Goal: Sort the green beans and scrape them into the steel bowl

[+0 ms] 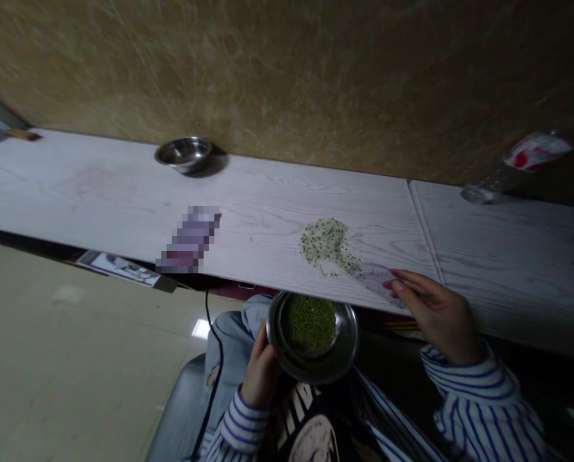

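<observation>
My left hand (pixel 261 371) grips the left rim of a stainless steel bowl (pixel 348 346), held over my lap just below the table edge. Small green beans (pixel 311 323), which look like mung beans, fill part of the bowl. Between the thumb and fingers of my right hand (pixel 436 314) is a clear plastic disc (pixel 374 280), perhaps a lid. Its far edge rests at the lower right of a loose pile (pixel 323 242) of pale grains mixed with green beans. That pile lies spread on the white wood-grain table (pixel 262 212).
A second steel bowl (pixel 185 155) stands by the wall. A blurred-out flat item (pixel 191 240) lies near the front edge. To the right, a clear plastic bottle (pixel 532 154) with a red and white label leans towards the wall. A black cable (pixel 219 350) hangs beside my leg.
</observation>
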Action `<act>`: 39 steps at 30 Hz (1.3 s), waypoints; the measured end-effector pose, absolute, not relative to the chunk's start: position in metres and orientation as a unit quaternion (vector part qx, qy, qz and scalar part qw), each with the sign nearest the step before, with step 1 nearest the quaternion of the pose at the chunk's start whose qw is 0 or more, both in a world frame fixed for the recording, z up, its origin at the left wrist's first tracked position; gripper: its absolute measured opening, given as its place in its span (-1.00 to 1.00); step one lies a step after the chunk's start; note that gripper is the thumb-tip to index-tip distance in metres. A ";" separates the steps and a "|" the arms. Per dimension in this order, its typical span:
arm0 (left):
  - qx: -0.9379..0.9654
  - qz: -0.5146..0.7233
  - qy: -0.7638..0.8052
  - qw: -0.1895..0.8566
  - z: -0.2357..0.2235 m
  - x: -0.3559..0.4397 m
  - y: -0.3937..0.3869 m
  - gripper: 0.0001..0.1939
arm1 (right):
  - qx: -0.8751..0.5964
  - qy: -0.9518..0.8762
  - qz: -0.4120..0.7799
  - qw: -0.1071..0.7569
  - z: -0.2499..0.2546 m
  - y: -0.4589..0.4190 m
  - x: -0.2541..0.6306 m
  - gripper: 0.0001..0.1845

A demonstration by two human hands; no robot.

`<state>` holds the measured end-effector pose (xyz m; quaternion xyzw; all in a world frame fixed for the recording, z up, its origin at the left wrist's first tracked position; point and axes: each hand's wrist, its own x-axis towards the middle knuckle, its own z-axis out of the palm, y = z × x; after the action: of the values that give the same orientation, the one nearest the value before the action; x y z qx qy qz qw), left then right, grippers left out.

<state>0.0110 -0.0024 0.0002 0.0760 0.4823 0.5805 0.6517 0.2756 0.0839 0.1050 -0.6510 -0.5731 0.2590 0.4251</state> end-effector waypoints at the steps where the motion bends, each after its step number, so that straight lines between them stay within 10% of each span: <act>1: 0.077 0.581 0.483 0.651 0.000 0.011 -0.002 -0.45 | -0.649 -0.571 0.262 0.429 0.104 0.084 0.276 -0.63; 14: 0.095 0.563 0.491 0.658 0.000 0.016 0.007 -0.44 | -0.660 -0.543 0.293 0.429 0.090 0.093 0.296 -0.48; 39: 0.017 0.573 0.491 0.656 0.010 0.023 0.021 -0.23 | -0.452 -0.827 0.160 0.293 0.107 0.123 0.307 -0.83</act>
<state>0.0225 0.0211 0.0100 0.0165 0.4914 0.5729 0.6557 0.3067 0.1228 0.1065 -0.4524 -0.8272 0.1600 0.2925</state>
